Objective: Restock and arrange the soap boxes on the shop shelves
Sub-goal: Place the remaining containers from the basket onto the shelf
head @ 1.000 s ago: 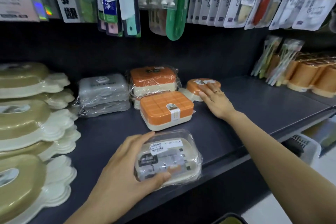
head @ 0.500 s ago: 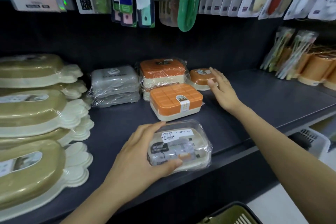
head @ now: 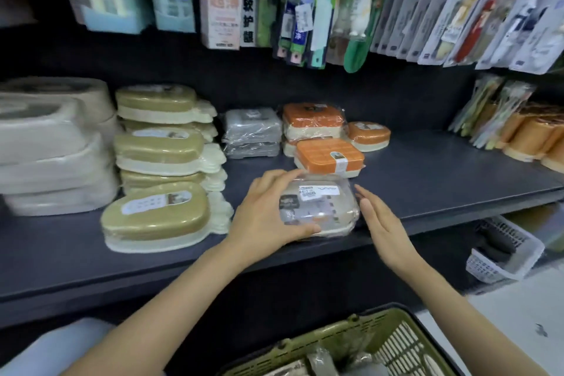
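Note:
A clear-wrapped grey soap box (head: 320,207) with a white barcode label lies near the front edge of the dark shelf (head: 442,174). My left hand (head: 268,214) grips it from the left, thumb under its near side. My right hand (head: 381,223) is flat and open just beside the box's right end, fingers apart. Behind it sit an orange grid-lid soap box (head: 329,157), a wrapped orange stack (head: 312,123), a small round orange box (head: 369,135) and a grey wrapped stack (head: 253,133).
Olive-and-cream lidded trays (head: 158,214) are stacked at the left, pale ones (head: 48,143) beyond. Orange cups (head: 531,137) stand at the right. Hanging packs (head: 305,9) overhang the shelf. A green basket (head: 381,342) with wrapped items is below, a white basket (head: 503,253) lower right.
My right hand has left the small round orange box and come back beside the grey box. The view has pulled back and down, showing the green basket.

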